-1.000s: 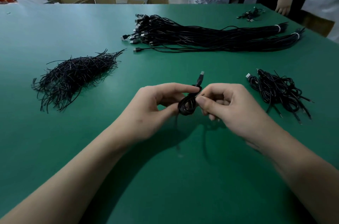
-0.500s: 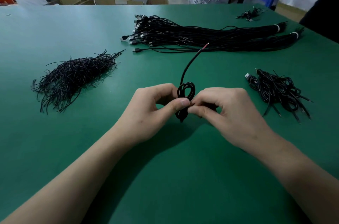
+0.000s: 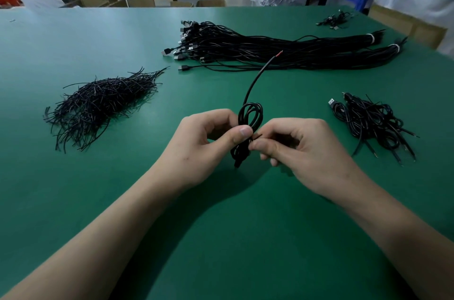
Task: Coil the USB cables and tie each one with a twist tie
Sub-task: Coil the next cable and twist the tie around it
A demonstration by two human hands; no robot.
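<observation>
My left hand [image 3: 204, 142] pinches the coil [image 3: 250, 117] at its middle, above the centre of the table [image 3: 73, 201]. My right hand [image 3: 302, 152], just beside, pinches the same spot. One free end rises toward the far edge. Ties [image 3: 98, 105] lie left, tied coils [image 3: 373, 122] right.
</observation>
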